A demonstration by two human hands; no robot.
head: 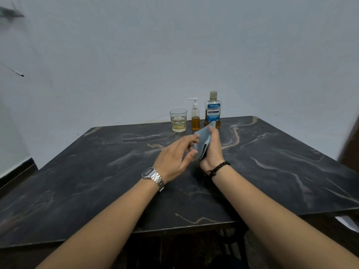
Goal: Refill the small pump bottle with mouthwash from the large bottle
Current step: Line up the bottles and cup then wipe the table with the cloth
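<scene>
The right hand (212, 150) fingers (211, 131) clench a folded light-blue cloth (203, 139), the left hand (174, 158) spread loose beside it, just before the small pump bottle (195, 117), with the large bottle (213, 109) right of that bottle and the glass (178, 120) left, on the dark worktop (97, 171).

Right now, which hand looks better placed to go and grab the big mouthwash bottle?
Probably the left hand. It is open and holds nothing, while the right hand is closed around a folded blue cloth. The large bottle stands capped at the table's far edge, beyond both hands.
</scene>
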